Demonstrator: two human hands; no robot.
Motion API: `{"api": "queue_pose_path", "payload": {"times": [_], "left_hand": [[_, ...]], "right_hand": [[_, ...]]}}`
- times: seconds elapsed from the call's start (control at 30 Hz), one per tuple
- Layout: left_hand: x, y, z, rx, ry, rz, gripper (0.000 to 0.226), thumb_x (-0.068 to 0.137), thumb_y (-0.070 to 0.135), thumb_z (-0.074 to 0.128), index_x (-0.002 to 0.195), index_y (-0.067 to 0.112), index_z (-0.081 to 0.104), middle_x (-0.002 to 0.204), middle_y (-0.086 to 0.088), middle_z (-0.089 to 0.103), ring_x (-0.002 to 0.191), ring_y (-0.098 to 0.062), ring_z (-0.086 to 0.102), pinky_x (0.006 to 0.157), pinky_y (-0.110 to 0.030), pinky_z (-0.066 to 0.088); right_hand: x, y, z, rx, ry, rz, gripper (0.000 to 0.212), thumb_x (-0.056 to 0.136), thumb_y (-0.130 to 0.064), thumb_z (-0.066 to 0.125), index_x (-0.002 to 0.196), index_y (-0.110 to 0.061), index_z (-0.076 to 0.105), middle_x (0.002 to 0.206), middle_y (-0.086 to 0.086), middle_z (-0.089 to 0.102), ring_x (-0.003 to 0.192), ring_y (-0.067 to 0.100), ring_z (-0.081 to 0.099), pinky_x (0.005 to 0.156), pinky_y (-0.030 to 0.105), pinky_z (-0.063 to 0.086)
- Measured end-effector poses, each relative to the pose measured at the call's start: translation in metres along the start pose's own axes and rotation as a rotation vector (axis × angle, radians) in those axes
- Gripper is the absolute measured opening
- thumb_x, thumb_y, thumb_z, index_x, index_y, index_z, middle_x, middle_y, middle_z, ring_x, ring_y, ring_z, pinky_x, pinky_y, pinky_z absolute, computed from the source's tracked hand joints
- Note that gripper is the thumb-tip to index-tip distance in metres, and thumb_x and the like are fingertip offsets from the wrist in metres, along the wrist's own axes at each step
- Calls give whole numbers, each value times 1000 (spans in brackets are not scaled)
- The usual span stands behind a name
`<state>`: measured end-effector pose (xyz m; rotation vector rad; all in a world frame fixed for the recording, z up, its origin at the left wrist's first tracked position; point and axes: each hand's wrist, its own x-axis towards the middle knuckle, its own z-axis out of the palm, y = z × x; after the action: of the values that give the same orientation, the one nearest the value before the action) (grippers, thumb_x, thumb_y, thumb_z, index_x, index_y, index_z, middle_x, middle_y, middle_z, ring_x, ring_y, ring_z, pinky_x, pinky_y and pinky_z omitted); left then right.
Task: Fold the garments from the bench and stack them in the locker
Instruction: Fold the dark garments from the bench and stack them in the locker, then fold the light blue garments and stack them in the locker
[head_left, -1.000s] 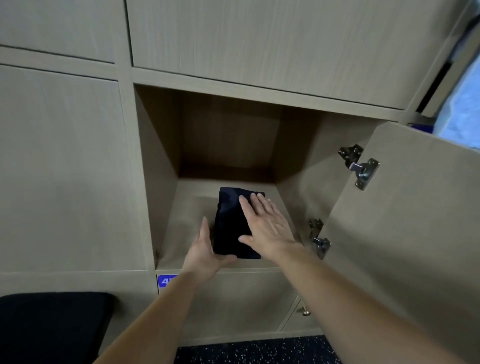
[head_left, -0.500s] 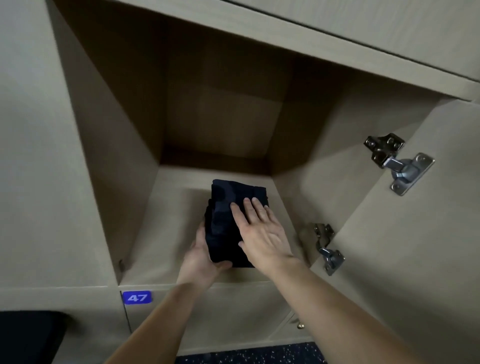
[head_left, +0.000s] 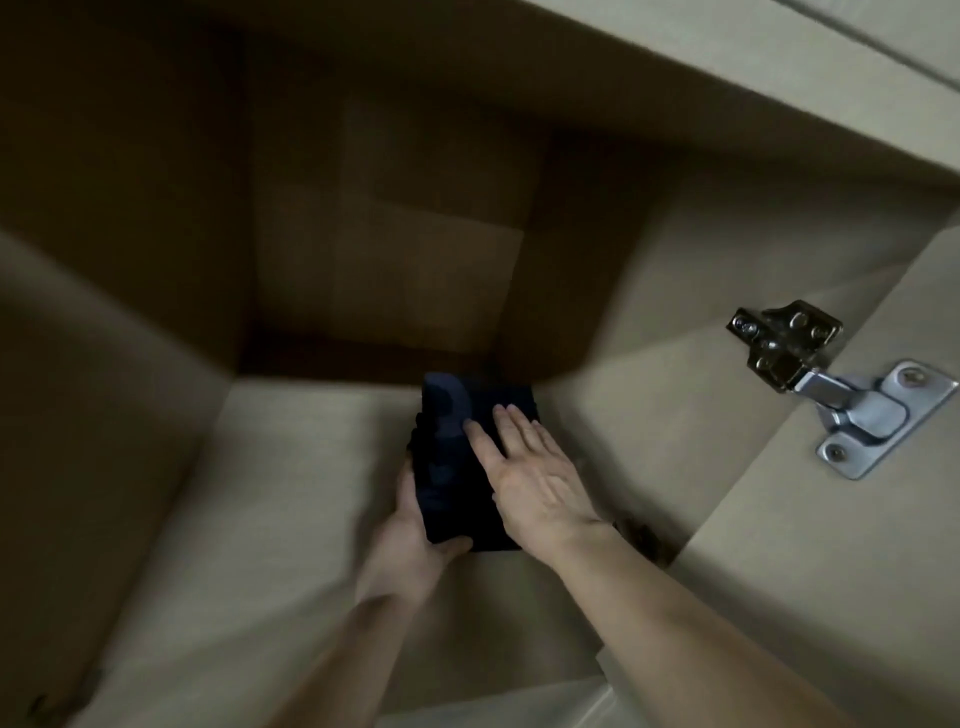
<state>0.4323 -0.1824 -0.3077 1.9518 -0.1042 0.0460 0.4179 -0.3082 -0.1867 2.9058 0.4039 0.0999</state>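
Firstly, right fingers (head_left: 506, 427): straight, close together, laid flat on the top of the folded garment (head_left: 454, 457), tips pointing to the far wall. They are relaxed and grasp nothing.

Right hand (head_left: 540, 483): palm down, pressing on the right half of the garment, with the wrist and bare forearm running back to the near right.

Left thumb (head_left: 453, 544): hooked along the near edge of the garment. The other left fingers run up the garment's left side and are mostly hidden behind it.

Left hand (head_left: 410, 525): cups and holds the near left corner of the garment, with the bare forearm running back to the near edge of the view.

Folded garment: dark navy, a compact oblong of several layers. It lies on the locker floor (head_left: 291, 467), right of centre, its far end close to the shadowed back wall (head_left: 384, 244).

Locker: pale wood-grain panels with a dim interior.

Door (head_left: 857, 597): stands open at the right.

Upper hinge (head_left: 810, 387): silver metal, joining the door to the right wall (head_left: 649, 415).

Lower hinge (head_left: 641, 535): a dark blurred shape just beside the right wrist.
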Motion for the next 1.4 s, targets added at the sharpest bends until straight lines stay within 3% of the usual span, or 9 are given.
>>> {"api": "queue_pose_path", "payload": {"times": [0.23, 0.33, 0.5, 0.7, 0.8, 0.87, 1.03, 1.2, 1.4], "left_hand": [[34, 8, 26, 157, 0, -37, 116, 74, 38, 82, 153, 34, -4, 129, 2, 64, 104, -21, 66, 82, -36, 56], [42, 8, 33, 218, -4, -22, 115, 75, 44, 79, 153, 32, -5, 125, 0, 66, 101, -22, 67, 79, -37, 57], [52, 0, 34, 220, -51, 16, 118, 71, 43, 82, 152, 33, -3, 129, 1, 64, 109, -23, 65, 85, -38, 56], [41, 2, 20, 135, -158, -3, 121, 74, 31, 83, 156, 26, -5, 150, 1, 45, 128, -19, 53, 103, -33, 46], [12, 8, 6, 235, -168, -30, 106, 80, 36, 77, 156, 18, 5, 162, -1, 20, 144, -16, 32, 112, -20, 29], [-12, 15, -8, 318, -174, -36, 93, 86, 39, 71, 156, 17, 12, 163, -2, 15, 147, -14, 24, 109, -14, 20], [-66, 53, -67, 463, -168, 23, 79, 91, 34, 63, 155, 23, 19, 164, 0, -6, 151, -14, 2, 119, -27, 20], [-137, 106, -142, 620, -14, 15, 75, 95, 40, 57, 156, 29, 14, 164, 6, -2, 150, -16, 12, 118, -30, 23], [-262, 121, -227, 761, 194, -117, 76, 96, 46, 54, 156, 24, 14, 163, 4, 14, 149, -15, 16, 119, -30, 20]], "right_hand": [[15, 30, -1, -21, -54, 44, 96, 88, -6, 61, 154, -20, -7, 161, 17, -5, 149, 29, -5, 122, 40, 1], [18, 37, 0, -30, -77, 74, 97, 87, -5, 61, 154, -21, -8, 161, 17, -5, 149, 29, -5, 122, 39, 1], [18, 40, 2, -14, -85, 110, 100, 86, -8, 64, 154, -22, -8, 162, 14, -5, 149, 27, -5, 122, 40, 4], [14, 35, -2, 9, -122, 153, 105, 84, -9, 66, 154, -22, -12, 161, 12, -11, 149, 25, -11, 122, 39, 3], [8, 31, -13, 37, -130, 188, 97, 89, -16, 63, 154, -22, -9, 162, 12, -10, 149, 26, -8, 122, 37, 5], [-1, 24, -28, 73, -123, 215, 87, 92, -22, 59, 155, -21, -2, 162, 11, -7, 150, 26, -4, 121, 37, 8], [-34, -4, -76, 157, -64, 221, 65, 95, -24, 55, 151, -15, 24, 161, 13, 7, 146, 30, 17, 114, 38, 25], [-68, -53, -110, 224, 17, 177, 62, 91, -24, 59, 145, -15, 31, 145, 12, 39, 129, 30, 42, 102, 38, 38], [-119, -138, -129, 312, 35, 6, 58, 90, -21, 59, 141, -16, 30, 133, 9, 46, 118, 26, 49, 89, 35, 43]]}}
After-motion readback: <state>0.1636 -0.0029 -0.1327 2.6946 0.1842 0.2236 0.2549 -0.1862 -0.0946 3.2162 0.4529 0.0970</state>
